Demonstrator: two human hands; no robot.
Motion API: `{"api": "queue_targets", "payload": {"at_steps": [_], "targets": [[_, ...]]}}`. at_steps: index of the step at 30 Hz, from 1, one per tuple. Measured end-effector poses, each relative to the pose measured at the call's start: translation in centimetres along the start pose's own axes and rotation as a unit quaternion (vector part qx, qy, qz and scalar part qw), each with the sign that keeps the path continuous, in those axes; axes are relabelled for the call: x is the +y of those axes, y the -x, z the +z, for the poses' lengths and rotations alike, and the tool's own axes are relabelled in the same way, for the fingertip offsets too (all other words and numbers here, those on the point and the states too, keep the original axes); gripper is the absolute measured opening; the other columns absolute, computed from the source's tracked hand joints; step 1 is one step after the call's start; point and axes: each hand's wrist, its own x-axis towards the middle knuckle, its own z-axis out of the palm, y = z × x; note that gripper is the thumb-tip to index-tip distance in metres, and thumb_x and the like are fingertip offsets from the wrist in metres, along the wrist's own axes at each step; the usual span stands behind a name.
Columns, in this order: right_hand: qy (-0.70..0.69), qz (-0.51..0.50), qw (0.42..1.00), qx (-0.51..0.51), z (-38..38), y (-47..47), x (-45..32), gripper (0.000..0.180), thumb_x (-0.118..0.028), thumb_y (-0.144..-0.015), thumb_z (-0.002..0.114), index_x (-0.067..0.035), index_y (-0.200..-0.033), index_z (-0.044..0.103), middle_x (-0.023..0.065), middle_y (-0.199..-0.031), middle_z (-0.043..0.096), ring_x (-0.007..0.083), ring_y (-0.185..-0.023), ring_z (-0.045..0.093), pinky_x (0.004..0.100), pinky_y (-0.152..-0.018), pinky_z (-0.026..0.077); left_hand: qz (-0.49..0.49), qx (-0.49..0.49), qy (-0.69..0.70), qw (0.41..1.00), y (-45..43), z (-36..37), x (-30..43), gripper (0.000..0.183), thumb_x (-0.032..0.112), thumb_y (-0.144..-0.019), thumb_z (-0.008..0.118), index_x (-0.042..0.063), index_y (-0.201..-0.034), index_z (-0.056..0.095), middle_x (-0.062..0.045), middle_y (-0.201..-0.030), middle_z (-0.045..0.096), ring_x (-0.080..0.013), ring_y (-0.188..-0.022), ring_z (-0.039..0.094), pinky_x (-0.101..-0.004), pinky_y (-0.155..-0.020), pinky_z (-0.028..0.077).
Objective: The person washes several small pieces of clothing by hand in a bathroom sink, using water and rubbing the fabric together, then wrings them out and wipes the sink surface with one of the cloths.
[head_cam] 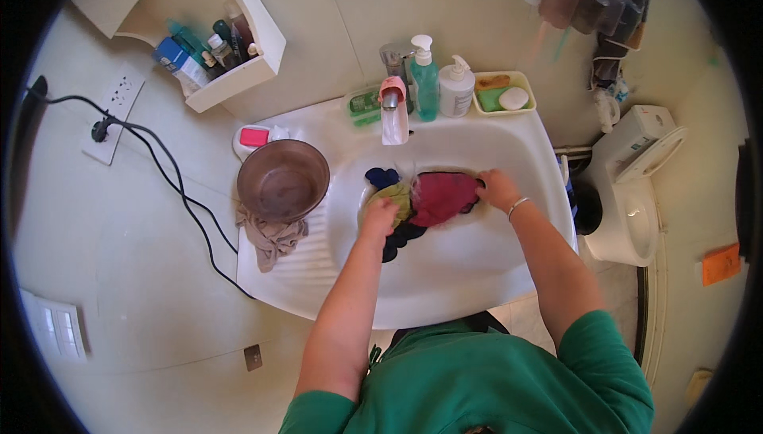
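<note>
In the white ceramic washbasin (465, 273) lies a red cloth item (444, 195) with dark edging, spread out below the faucet (391, 99). My right hand (499, 189), with a bracelet at the wrist, grips its right end. My left hand (381, 217) rests on a yellow-green cloth (398, 194) at the red item's left; whether its fingers hold the cloth is unclear. A navy cloth (381, 177) lies just above the left hand, and a black cloth (400, 242) below and right of it. Water seems to run onto the cloths.
A brown bowl (284, 180) and a beige cloth (274, 240) sit on the basin's ribbed left side, near a pink soap bar (254, 137). Behind stand a green pump bottle (425, 82), a white pump bottle (456, 89) and a soap tray (527, 111). A toilet (635, 219) is at right.
</note>
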Motion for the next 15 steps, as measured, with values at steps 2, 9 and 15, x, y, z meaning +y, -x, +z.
{"api": "queue_targets", "payload": {"at_steps": [2,9,15], "targets": [[0.004,-0.012,0.999,-0.052,2.6,-0.5,0.4,0.040,-0.022,-0.072,0.061,-0.006,-0.107,0.053,0.0168,-0.106,0.054,0.0313,-0.101,0.050,0.0394,-0.085,0.042,-0.024,0.009,0.011,1.000,0.2,0.8,-2.3,0.036,0.022,-0.077,0.056,0.008,-0.110,0.051,-0.002,-0.081,0.053,-0.0124,-0.071,0.050,-0.0307,-0.056,0.041],[0.090,0.000,0.992,-0.088,6.2,-1.9,0.2,0.055,-0.022,-0.074,0.061,-0.010,-0.123,0.038,0.0147,-0.112,0.047,0.0328,-0.106,0.046,0.0407,-0.085,0.043,-0.093,-0.034,-0.019,0.995,0.4,2.7,-3.8,0.033,0.021,-0.081,0.055,0.009,-0.111,0.051,-0.003,-0.096,0.057,-0.0145,-0.087,0.056,-0.0292,-0.064,0.043],[0.028,0.042,0.994,-0.102,10.0,-3.8,0.4,0.045,-0.014,-0.068,0.062,-0.008,-0.111,0.051,0.0179,-0.106,0.050,0.0311,-0.100,0.050,0.0372,-0.083,0.043,-0.102,-0.037,0.008,0.994,0.0,3.1,-3.9,0.032,0.022,-0.082,0.054,0.008,-0.110,0.051,-0.003,-0.097,0.056,-0.0149,-0.087,0.056,-0.0321,-0.067,0.045]]}}
